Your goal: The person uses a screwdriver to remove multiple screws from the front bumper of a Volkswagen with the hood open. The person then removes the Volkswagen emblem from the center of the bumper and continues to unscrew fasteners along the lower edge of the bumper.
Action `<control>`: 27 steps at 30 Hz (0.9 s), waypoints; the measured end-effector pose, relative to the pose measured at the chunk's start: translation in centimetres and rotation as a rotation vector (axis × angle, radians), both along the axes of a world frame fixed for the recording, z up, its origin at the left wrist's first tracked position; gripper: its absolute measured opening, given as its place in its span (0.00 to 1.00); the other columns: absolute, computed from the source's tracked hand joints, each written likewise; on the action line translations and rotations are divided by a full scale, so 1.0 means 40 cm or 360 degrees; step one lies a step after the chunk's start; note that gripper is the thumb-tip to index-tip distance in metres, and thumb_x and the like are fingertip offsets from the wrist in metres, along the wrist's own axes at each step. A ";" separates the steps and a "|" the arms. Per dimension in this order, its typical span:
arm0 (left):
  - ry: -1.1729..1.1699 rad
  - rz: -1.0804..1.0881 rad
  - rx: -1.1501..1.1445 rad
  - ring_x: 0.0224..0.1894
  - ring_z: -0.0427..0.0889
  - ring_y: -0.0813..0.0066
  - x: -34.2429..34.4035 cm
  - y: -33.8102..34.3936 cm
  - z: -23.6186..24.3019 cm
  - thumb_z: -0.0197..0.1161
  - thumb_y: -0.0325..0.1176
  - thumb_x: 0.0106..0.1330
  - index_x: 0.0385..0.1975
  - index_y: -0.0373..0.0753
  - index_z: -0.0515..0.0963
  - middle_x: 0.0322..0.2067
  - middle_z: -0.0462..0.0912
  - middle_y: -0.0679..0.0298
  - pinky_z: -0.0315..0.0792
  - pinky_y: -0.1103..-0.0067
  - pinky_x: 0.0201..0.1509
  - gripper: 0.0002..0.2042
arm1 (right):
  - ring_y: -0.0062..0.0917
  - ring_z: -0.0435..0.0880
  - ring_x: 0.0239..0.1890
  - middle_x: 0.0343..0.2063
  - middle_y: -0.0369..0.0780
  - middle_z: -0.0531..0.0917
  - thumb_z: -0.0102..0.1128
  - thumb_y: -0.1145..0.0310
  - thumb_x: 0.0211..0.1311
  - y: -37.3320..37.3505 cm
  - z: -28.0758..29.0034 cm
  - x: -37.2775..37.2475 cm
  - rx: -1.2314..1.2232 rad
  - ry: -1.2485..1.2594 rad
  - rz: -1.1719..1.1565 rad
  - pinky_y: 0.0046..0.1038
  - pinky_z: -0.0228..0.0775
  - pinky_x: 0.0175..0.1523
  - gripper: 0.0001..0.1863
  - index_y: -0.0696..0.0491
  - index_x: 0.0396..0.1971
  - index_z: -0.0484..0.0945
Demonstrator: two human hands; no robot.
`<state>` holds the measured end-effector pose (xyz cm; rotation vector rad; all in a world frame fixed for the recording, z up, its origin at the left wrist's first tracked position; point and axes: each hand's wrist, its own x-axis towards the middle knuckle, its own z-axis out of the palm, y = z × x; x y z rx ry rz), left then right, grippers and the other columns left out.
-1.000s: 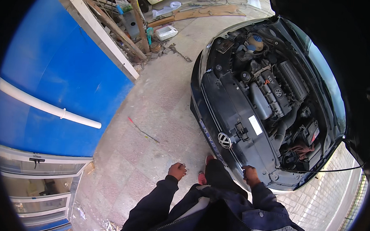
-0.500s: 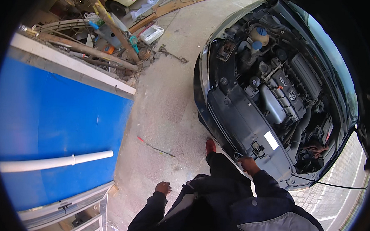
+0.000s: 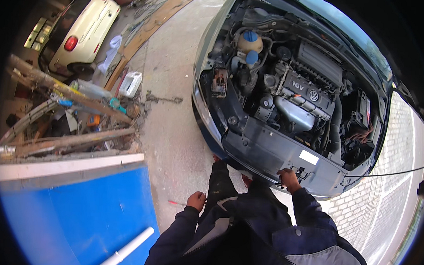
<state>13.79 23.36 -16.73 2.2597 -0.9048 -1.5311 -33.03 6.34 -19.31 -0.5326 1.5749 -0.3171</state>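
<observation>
My right hand rests at the front panel of a dark car, fingers curled beside the black hood latch; what they grip, if anything, is too small to tell. My left hand hangs low beside my dark-trousered leg, fingers curled, any contents hidden. The open engine bay holds the engine cover, a reservoir with a blue cap and the battery. A phone-like rectangle lies at the bay's left front corner. A thin black rod runs from the front panel toward the raised hood.
A blue panel with a white pipe is at lower left. Timber and scrap, a white basin and a white car stand at upper left. Paved ground runs between panel and car; bricks lie at right.
My view has turned, bringing the white car into sight. My feet are nearer the car. My right hand has moved up onto the front panel by the latch.
</observation>
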 end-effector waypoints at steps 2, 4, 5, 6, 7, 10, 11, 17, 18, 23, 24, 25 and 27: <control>0.0071 -0.0129 0.0069 0.33 0.90 0.68 0.052 -0.123 -0.004 0.58 0.41 0.75 0.43 0.31 0.81 0.34 0.89 0.56 0.82 0.72 0.40 0.16 | 0.25 0.76 0.19 0.22 0.39 0.79 0.56 0.70 0.65 0.039 0.004 -0.012 -0.0101 0.0051 -0.0098 0.29 0.64 0.20 0.11 0.61 0.38 0.83; -0.0050 -0.0438 0.0064 0.34 0.90 0.68 0.110 -0.234 -0.010 0.60 0.42 0.74 0.42 0.31 0.81 0.33 0.89 0.56 0.82 0.72 0.42 0.17 | 0.25 0.75 0.18 0.22 0.39 0.79 0.56 0.69 0.65 0.079 0.015 -0.011 -0.0082 0.0033 -0.0411 0.29 0.64 0.20 0.11 0.61 0.39 0.82; -0.0143 -0.0649 0.0126 0.34 0.90 0.69 0.144 -0.294 -0.016 0.60 0.44 0.73 0.41 0.33 0.82 0.33 0.90 0.57 0.82 0.72 0.43 0.17 | 0.24 0.73 0.18 0.22 0.38 0.78 0.57 0.68 0.65 0.098 0.017 0.005 -0.0180 0.0269 -0.0228 0.28 0.64 0.20 0.11 0.60 0.39 0.81; -0.0258 -0.0881 0.0067 0.34 0.90 0.66 0.175 -0.349 -0.017 0.60 0.44 0.73 0.39 0.35 0.83 0.33 0.89 0.57 0.82 0.70 0.43 0.16 | 0.23 0.73 0.17 0.22 0.38 0.78 0.57 0.68 0.65 0.119 0.025 0.019 -0.0162 0.0183 -0.0485 0.28 0.64 0.20 0.11 0.59 0.38 0.81; -0.0309 -0.1020 -0.0058 0.34 0.89 0.61 0.204 -0.408 -0.012 0.60 0.44 0.72 0.39 0.36 0.83 0.33 0.89 0.55 0.81 0.67 0.44 0.15 | 0.23 0.72 0.17 0.22 0.37 0.77 0.57 0.67 0.65 0.135 0.034 0.039 -0.0078 0.0199 -0.0694 0.28 0.64 0.20 0.10 0.59 0.38 0.80; -0.0508 -0.1317 -0.0338 0.37 0.87 0.51 0.248 -0.613 0.022 0.60 0.43 0.70 0.38 0.38 0.83 0.33 0.87 0.51 0.79 0.61 0.45 0.14 | 0.27 0.73 0.19 0.21 0.37 0.76 0.59 0.69 0.61 0.133 0.057 0.131 -0.0181 0.0409 -0.0666 0.31 0.65 0.22 0.05 0.55 0.33 0.78; -0.0567 -0.1388 -0.0433 0.37 0.86 0.48 0.247 -0.674 0.040 0.61 0.43 0.69 0.38 0.39 0.83 0.33 0.87 0.50 0.79 0.59 0.45 0.13 | 0.29 0.74 0.19 0.20 0.37 0.76 0.60 0.70 0.59 0.127 0.069 0.167 -0.0338 0.0420 -0.0577 0.33 0.65 0.23 0.03 0.53 0.30 0.77; -0.0265 -0.1797 -0.0906 0.40 0.82 0.45 0.063 -0.997 0.120 0.60 0.37 0.71 0.37 0.39 0.78 0.36 0.84 0.51 0.76 0.56 0.44 0.08 | 0.16 0.60 0.13 0.14 0.29 0.63 0.63 0.63 0.66 0.002 0.202 0.342 0.0042 0.0158 -0.0983 0.26 0.50 0.19 0.10 0.51 0.28 0.75; -0.0181 -0.1844 -0.0912 0.40 0.82 0.46 0.018 -1.031 0.127 0.60 0.37 0.71 0.37 0.39 0.78 0.36 0.83 0.53 0.76 0.58 0.44 0.08 | 0.16 0.60 0.14 0.14 0.29 0.63 0.64 0.63 0.65 -0.023 0.225 0.350 0.0017 0.0125 -0.0975 0.26 0.50 0.19 0.11 0.52 0.28 0.75; 0.0020 -0.1932 -0.1368 0.43 0.82 0.52 -0.195 -1.151 0.107 0.59 0.36 0.73 0.37 0.40 0.78 0.36 0.81 0.57 0.77 0.61 0.46 0.07 | 0.17 0.62 0.15 0.14 0.30 0.65 0.61 0.56 0.69 -0.154 0.288 0.317 -0.0169 0.0265 -0.0949 0.25 0.54 0.21 0.16 0.56 0.32 0.81; 0.0024 -0.1910 -0.1507 0.42 0.82 0.54 -0.227 -1.171 0.095 0.60 0.36 0.72 0.35 0.39 0.77 0.35 0.81 0.58 0.78 0.63 0.46 0.07 | 0.17 0.63 0.15 0.14 0.30 0.65 0.60 0.56 0.70 -0.185 0.289 0.300 -0.0216 0.0305 -0.0956 0.24 0.55 0.22 0.17 0.56 0.32 0.80; -0.0030 -0.1980 -0.1610 0.40 0.82 0.55 -0.250 -1.199 0.079 0.61 0.36 0.72 0.34 0.40 0.77 0.35 0.81 0.59 0.78 0.63 0.45 0.07 | 0.17 0.63 0.15 0.14 0.30 0.65 0.60 0.55 0.70 -0.218 0.288 0.286 -0.0254 0.0331 -0.0949 0.24 0.57 0.22 0.17 0.56 0.32 0.80; -0.0134 -0.2051 -0.1776 0.38 0.82 0.57 -0.284 -1.240 0.044 0.61 0.36 0.71 0.32 0.40 0.77 0.34 0.81 0.61 0.78 0.65 0.44 0.08 | 0.13 0.63 0.15 0.13 0.28 0.66 0.61 0.58 0.71 -0.291 0.282 0.250 -0.0347 0.0368 -0.0993 0.22 0.56 0.20 0.16 0.56 0.30 0.82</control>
